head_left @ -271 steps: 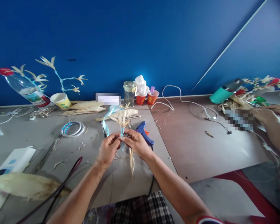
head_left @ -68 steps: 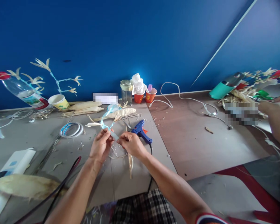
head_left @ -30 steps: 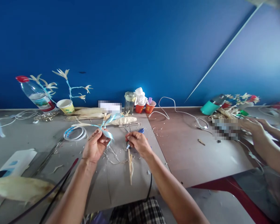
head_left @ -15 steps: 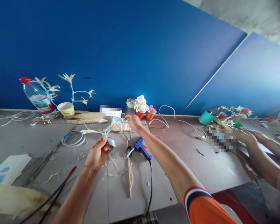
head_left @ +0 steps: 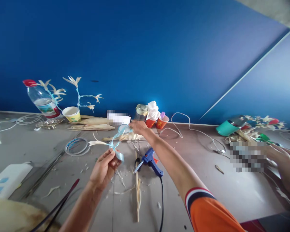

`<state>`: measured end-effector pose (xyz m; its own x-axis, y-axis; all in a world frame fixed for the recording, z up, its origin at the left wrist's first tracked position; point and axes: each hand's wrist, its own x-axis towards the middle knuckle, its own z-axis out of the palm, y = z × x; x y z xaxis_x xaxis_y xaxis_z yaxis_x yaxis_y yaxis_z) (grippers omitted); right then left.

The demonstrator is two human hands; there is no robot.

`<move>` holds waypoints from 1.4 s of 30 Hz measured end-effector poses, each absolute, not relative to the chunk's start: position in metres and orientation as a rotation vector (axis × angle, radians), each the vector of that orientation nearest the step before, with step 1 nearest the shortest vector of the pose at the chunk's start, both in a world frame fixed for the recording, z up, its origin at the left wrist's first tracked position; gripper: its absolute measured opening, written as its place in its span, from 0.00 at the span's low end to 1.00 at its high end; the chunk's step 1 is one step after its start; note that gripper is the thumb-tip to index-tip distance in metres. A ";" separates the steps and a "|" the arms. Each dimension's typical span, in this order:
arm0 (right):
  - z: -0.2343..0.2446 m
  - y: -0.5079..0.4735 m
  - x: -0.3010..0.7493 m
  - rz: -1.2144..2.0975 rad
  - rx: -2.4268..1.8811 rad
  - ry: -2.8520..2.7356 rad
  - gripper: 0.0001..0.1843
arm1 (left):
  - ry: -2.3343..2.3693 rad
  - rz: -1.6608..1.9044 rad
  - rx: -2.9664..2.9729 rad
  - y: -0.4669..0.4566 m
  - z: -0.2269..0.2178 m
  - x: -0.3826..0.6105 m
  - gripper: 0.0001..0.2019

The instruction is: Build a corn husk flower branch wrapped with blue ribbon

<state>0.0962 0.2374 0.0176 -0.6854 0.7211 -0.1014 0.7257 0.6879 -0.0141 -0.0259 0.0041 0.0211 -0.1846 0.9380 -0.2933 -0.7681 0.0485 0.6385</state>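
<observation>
The husk flower spray (head_left: 103, 143), its stem wrapped in blue, is in the left hand (head_left: 105, 167), pinched between thumb and fingertips above the desk (head_left: 96, 211). Nine seconds ago both hands met on it and the bloom stood pointing away from the person; now the left hand alone has it, and the pale bloom lies over to the left, petals outward. From the fingertips the long axis of that branch runs nearly level leftward, while a shorter tan tip slants away and to the right. A loose blue ribbon (head_left: 120, 156) curls just right of the same fingertips. A second ago the right hand (head_left: 139, 127) was down over the glue gun (head_left: 151, 161); it has since stretched out beyond the left hand, fingers at the edge of the ribbon roll (head_left: 122, 130), though from here I can't tell whether they grip it. A pale husk bundle (head_left: 134, 137) lies just on the near side of the right hand. The glue gun, now uncovered, rests to the right of the left hand, with dry stalks (head_left: 138, 199) between them. Well off to the right of both hands, a co-worker's hand (head_left: 281, 154) shows.
</observation>
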 end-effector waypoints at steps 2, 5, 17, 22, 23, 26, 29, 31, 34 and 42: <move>0.018 0.236 0.095 -0.054 1.169 2.811 0.16 | 0.826 1.565 0.265 0.004 0.022 -0.026 0.08; 0.022 0.232 0.097 -0.029 1.173 2.824 0.16 | 0.818 1.564 0.271 0.004 0.022 -0.026 0.08; 0.022 0.229 0.094 -0.182 1.237 2.846 0.20 | 0.781 1.591 0.273 0.007 0.015 -0.026 0.10; 0.017 0.237 0.088 -0.421 1.284 2.950 0.13 | 0.801 1.603 0.275 0.008 0.015 -0.027 0.11; 0.018 0.238 0.089 -0.487 1.319 2.986 0.12 | 0.805 1.605 0.272 0.008 0.015 -0.027 0.11; 0.025 0.237 0.096 -0.722 1.508 3.095 0.14 | 0.800 1.599 0.269 0.007 0.015 -0.027 0.10; 0.039 0.225 0.106 -1.002 1.755 3.130 0.17 | 0.773 1.600 0.248 0.007 0.015 -0.028 0.09; 0.050 0.210 0.115 -1.172 1.885 3.132 0.20 | 0.746 1.611 0.231 0.007 0.015 -0.028 0.08; 0.064 0.176 0.129 -1.963 1.933 2.995 0.18 | 0.721 1.625 0.236 0.007 0.015 -0.028 0.08; 0.054 0.088 0.149 -3.208 1.725 2.077 0.15 | 0.719 1.585 0.359 0.006 0.013 -0.021 0.09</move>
